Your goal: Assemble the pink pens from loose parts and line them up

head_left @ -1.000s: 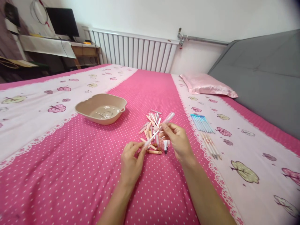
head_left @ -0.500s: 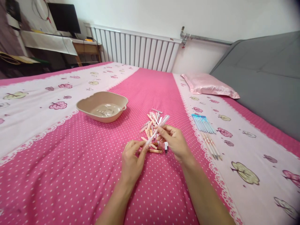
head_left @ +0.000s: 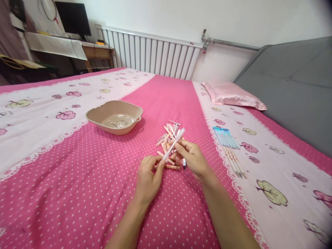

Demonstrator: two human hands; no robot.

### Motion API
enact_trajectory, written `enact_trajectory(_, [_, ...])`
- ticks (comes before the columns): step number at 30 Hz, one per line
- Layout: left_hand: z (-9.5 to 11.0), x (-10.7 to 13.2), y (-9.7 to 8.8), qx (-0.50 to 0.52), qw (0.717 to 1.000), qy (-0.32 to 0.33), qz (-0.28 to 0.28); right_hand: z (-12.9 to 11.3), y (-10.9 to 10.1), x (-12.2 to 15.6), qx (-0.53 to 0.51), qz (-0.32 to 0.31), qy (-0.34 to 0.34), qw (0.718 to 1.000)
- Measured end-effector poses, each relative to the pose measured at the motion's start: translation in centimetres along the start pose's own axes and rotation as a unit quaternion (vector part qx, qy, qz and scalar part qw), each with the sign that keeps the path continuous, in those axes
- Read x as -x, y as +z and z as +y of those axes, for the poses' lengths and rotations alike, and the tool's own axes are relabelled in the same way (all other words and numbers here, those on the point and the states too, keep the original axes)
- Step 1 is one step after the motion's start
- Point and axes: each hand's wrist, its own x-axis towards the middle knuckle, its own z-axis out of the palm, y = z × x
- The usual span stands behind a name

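A pale pink pen (head_left: 173,144) slants up and to the right between my two hands. My left hand (head_left: 149,173) pinches its lower end between thumb and fingers. Higher up, around the middle of the pen, the thumb and fingers of my right hand (head_left: 190,156) are closed on it. Behind and beneath the pen lies a loose pile of pen parts (head_left: 166,140) in pink, white, orange and brown, partly hidden by my hands. A small white and black piece (head_left: 184,164) lies beside my right fingers.
A beige basin (head_left: 114,128) with small white pieces inside stands to the left. On the right, a row of blue pens (head_left: 225,137) lies above several pale pens (head_left: 234,162). A pink pillow (head_left: 233,94) rests by the grey headboard (head_left: 293,86). The bedspread is pink and dotted.
My right fingers have shifted slightly along the pen, and its upper end stands a little steeper. The whole view has moved slightly.
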Motion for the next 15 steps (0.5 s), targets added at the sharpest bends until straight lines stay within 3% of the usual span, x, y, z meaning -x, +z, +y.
enact_trajectory(15, [0.23, -0.05, 0.01, 0.009, 1.000, 0.006, -0.008, -0.21, 0.02, 0.14, -0.004, -0.014, 0.002, 1.000])
